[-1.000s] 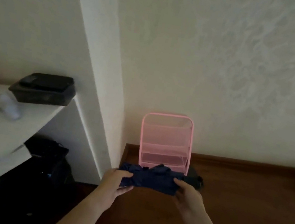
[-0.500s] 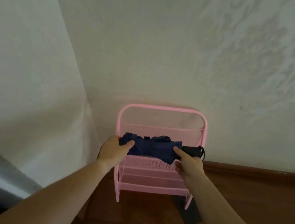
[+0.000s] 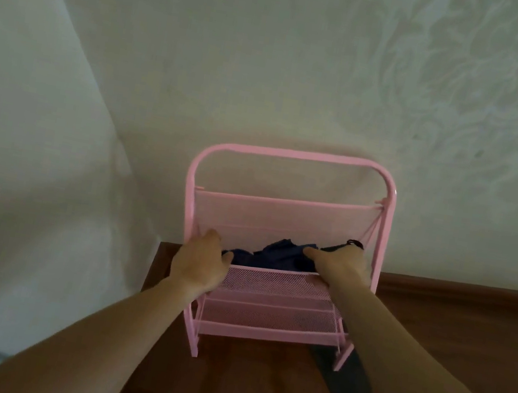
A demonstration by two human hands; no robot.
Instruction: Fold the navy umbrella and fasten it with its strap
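Note:
The navy umbrella (image 3: 278,255), folded into a short bundle, lies across the upper mesh shelf of a pink metal rack (image 3: 283,207). My left hand (image 3: 200,260) grips its left end at the shelf's front rim. The handle end on the right is covered by my right hand (image 3: 340,264), with a dark wrist loop showing just above the knuckles. Most of the bundle sits behind the shelf's front lip, and I cannot see its strap.
The rack stands on a dark wooden floor (image 3: 434,328) against a pale textured wall (image 3: 306,67). A white wall panel (image 3: 28,192) closes in on the left. A dark flat object (image 3: 347,379) lies on the floor under the rack's right foot.
Both hands have carried the umbrella forward and down from in front of the rack into its upper shelf. The view has closed in on the rack.

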